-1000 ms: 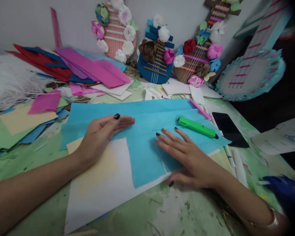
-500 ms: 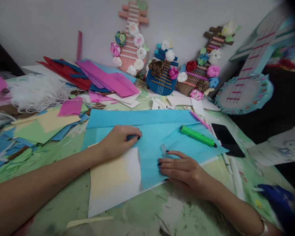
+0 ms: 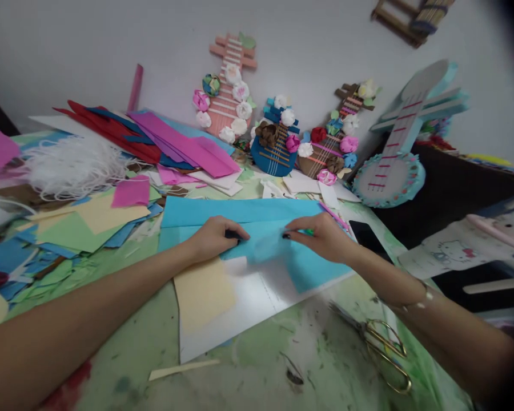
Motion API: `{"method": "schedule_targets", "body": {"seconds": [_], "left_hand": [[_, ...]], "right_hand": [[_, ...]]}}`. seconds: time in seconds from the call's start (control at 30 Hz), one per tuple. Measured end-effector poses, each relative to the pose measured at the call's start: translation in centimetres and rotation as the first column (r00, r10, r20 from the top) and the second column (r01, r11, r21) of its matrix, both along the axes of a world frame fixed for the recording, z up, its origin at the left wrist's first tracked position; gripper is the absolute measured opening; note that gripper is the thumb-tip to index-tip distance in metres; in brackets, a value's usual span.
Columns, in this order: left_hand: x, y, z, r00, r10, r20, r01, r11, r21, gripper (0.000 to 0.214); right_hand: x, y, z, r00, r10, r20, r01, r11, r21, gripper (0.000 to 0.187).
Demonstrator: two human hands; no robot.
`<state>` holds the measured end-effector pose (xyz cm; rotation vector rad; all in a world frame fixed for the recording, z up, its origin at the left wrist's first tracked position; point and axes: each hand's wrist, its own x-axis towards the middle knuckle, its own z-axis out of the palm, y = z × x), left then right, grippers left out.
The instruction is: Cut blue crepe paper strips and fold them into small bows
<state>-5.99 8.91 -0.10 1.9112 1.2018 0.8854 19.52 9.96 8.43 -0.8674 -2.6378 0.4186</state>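
A sheet of light-blue paper (image 3: 240, 209) lies over a white sheet (image 3: 214, 337) bearing a cream patch. My left hand (image 3: 212, 237) rests on the blue paper, fingers curled and the thumb close to the index finger, pressing it down. My right hand (image 3: 323, 237) pinches the blue paper's loose part between thumb and fingertips, drawn back so that white shows beneath; that lifted part is blurred. A green marker (image 3: 309, 232) is mostly hidden behind the right hand. Gold-handled scissors (image 3: 368, 334) lie on the table below my right forearm.
Coloured paper scraps (image 3: 81, 222) and a heap of white string (image 3: 72, 165) cover the left side. Decorated paper instruments (image 3: 274, 148) lean along the wall. Right of the blue paper lie a black phone (image 3: 370, 240) and a pink pen (image 3: 336, 217). A cream paper strip (image 3: 184, 370) lies in front.
My right hand has moved up and away from me, from lying spread to pinching, and the blue paper's lower part is pulled back. The view has shifted, bringing the scissors fully into sight.
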Motion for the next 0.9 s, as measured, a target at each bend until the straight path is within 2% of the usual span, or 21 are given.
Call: {"method": "schedule_targets", "body": {"seconds": [0.1, 0.17, 0.37, 0.5, 0.63, 0.8, 0.9], "left_hand": [[-0.1, 0.2, -0.1, 0.999, -0.006, 0.042, 0.006, 1.0, -0.003, 0.024], [0.0, 0.4, -0.5, 0.997, 0.006, 0.079, -0.006, 1.0, 0.005, 0.028], [0.0, 0.8, -1.9, 0.976, 0.116, 0.183, -0.12, 0.993, 0.009, 0.069], [0.1, 0.9, -2.2, 0.979, 0.093, 0.18, -0.102, 0.994, 0.043, 0.071], [0.1, 0.5, -1.8, 0.99, 0.069, 0.122, -0.083, 0.99, 0.11, 0.071], [0.3, -0.4, -0.7, 0.999, 0.041, 0.007, -0.041, 0.975, 0.218, 0.058], [0.3, -0.6, -0.5, 0.992, 0.012, -0.126, 0.026, 0.954, 0.298, 0.058]], "right_hand": [[-1.9, 3.0, -0.5, 0.997, -0.062, 0.039, 0.063, 0.998, -0.017, 0.016], [-3.1, 4.7, -1.5, 0.996, -0.07, 0.052, 0.071, 0.997, -0.022, 0.016], [-4.7, 7.8, -4.3, 0.991, -0.125, 0.047, 0.126, 0.992, -0.03, 0.014], [-4.8, 8.5, -5.3, 0.987, -0.16, 0.033, 0.161, 0.986, -0.037, 0.013], [-4.7, 8.6, -6.1, 0.981, -0.193, 0.008, 0.193, 0.98, -0.042, 0.01], [-4.1, 8.5, -6.9, 0.968, -0.245, -0.049, 0.243, 0.969, -0.044, 0.006], [-3.6, 8.5, -7.4, 0.961, -0.265, -0.084, 0.262, 0.964, -0.046, 0.007]]}}
